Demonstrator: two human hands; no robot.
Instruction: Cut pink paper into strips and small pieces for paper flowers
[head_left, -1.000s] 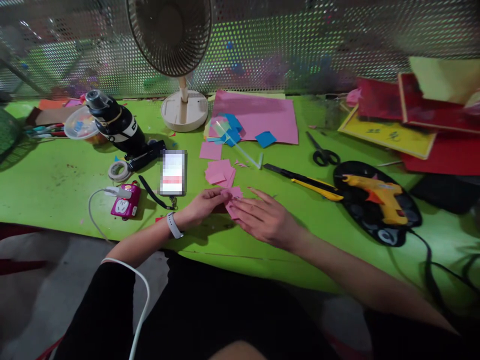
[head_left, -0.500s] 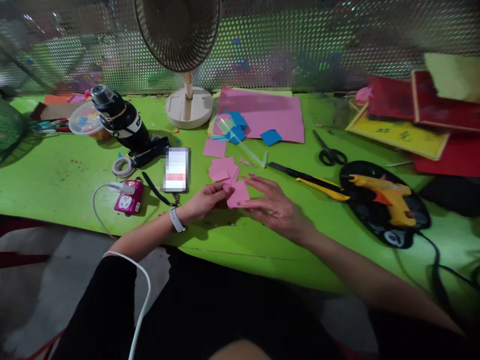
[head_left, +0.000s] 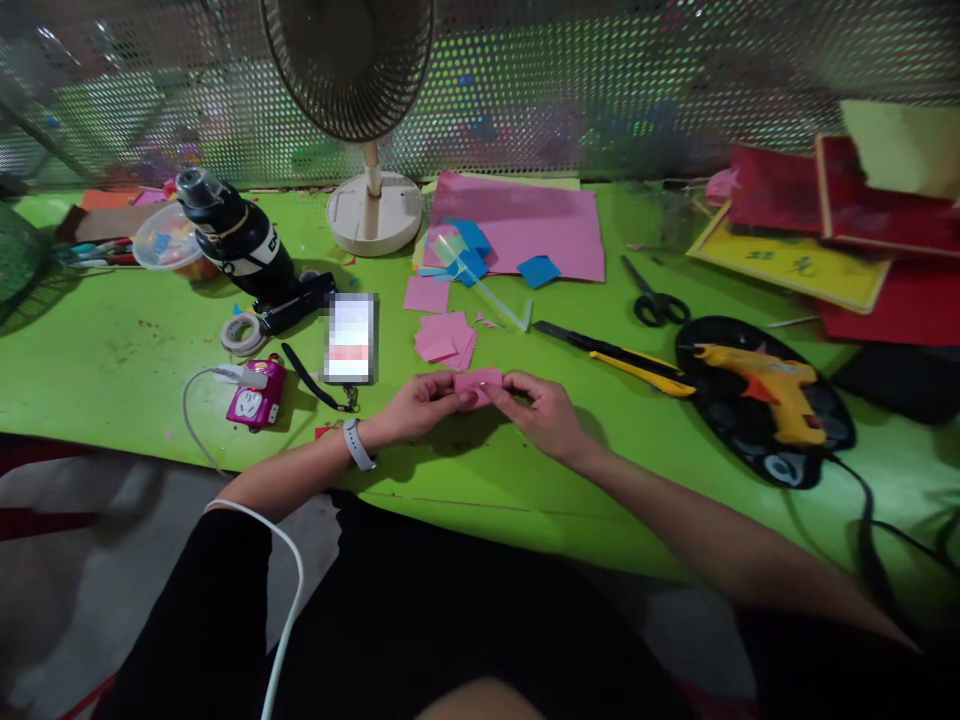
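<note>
A small folded pink paper piece [head_left: 478,384] is held between both my hands just above the green table [head_left: 112,360]. My left hand [head_left: 421,404] pinches its left end, a white band on that wrist. My right hand [head_left: 543,408] pinches its right end, fingers curled. Just beyond them lies a small pile of pink paper squares [head_left: 444,336]. A phone [head_left: 350,338] lies to the left of that pile.
A fan [head_left: 360,120] stands at the back beside a large pink sheet [head_left: 540,230] and blue scraps [head_left: 538,271]. Scissors [head_left: 651,298], a yellow utility knife [head_left: 622,358] and a yellow glue gun [head_left: 765,378] on a black mat lie right. A black bottle [head_left: 240,245], tape roll [head_left: 241,334] and pink charger [head_left: 255,396] lie left.
The pink paper, flat under my spread right hand a second ago, is now folded smaller and lifted. Both hands have closed on its ends.
</note>
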